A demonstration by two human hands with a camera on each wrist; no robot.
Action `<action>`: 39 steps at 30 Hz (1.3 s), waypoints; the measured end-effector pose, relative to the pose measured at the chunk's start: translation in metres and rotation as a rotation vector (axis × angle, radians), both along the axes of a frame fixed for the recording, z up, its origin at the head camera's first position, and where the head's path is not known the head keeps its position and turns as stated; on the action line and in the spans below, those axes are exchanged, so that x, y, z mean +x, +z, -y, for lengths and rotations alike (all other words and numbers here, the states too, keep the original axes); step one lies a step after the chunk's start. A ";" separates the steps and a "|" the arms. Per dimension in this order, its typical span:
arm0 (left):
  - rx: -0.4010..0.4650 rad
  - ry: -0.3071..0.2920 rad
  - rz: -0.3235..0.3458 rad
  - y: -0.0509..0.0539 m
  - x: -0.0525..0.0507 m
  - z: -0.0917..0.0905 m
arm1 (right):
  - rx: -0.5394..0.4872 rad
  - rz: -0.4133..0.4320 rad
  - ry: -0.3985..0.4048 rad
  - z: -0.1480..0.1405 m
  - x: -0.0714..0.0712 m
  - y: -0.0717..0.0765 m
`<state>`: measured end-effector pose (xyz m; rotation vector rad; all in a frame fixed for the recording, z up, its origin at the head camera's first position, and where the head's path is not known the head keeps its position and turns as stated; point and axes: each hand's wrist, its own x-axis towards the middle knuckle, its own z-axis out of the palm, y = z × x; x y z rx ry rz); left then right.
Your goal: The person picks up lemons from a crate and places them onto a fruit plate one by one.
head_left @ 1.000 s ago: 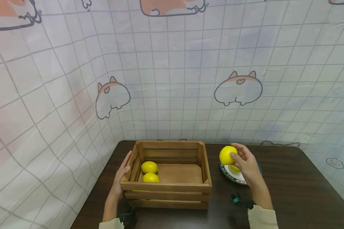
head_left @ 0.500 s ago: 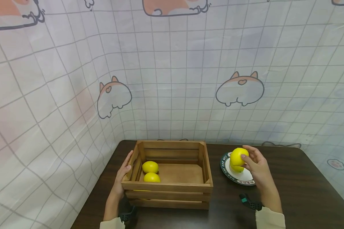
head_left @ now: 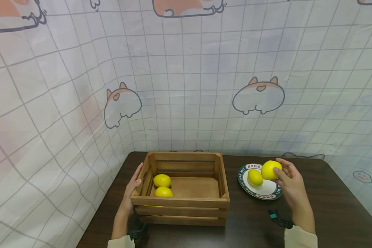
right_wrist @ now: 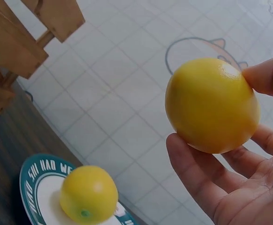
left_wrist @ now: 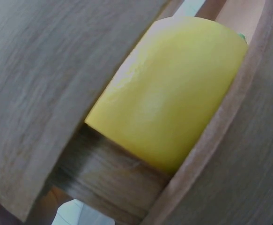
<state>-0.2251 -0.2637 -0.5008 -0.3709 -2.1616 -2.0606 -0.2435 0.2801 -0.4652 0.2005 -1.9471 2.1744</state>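
Observation:
My right hand pinches a lemon between thumb and fingers, above the right part of a white plate with a dark green lettered rim. A second lemon lies on that plate; it also shows low in the right wrist view, below the held lemon. My left hand rests along the outer left side of a slatted wooden crate, fingers extended. Inside the crate's left part are two lemons, a rear lemon and a front lemon. Through a slat gap, the left wrist view shows a lemon close up.
Crate and plate stand on a dark wooden table, the plate to the crate's right. A white grid-patterned cloth with cartoon prints hangs behind and at the left. A thin cable runs along the table's back edge.
My right hand has carried its lemon rightward across the plate, uncovering the other lemon, which was mostly hidden behind it. The left hand, the crate and its lemons stay in place.

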 end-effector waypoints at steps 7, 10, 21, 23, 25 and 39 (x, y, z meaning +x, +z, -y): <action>0.004 0.001 0.008 0.000 0.000 0.000 | -0.034 0.000 -0.022 -0.011 0.000 -0.006; 0.003 0.003 0.011 -0.001 0.000 0.001 | -0.061 -0.003 -0.025 -0.015 0.000 -0.009; -0.004 0.006 0.013 -0.002 -0.001 0.001 | 0.013 0.087 -0.111 -0.028 0.000 -0.022; -0.004 0.007 0.012 -0.002 -0.001 0.001 | 0.006 0.104 -0.111 -0.029 0.000 -0.025; -0.005 0.006 0.010 -0.002 0.000 0.001 | 0.007 0.125 -0.110 -0.031 -0.001 -0.029; 0.010 0.002 0.011 0.001 0.002 -0.001 | 0.196 0.278 -0.167 -0.031 -0.009 -0.051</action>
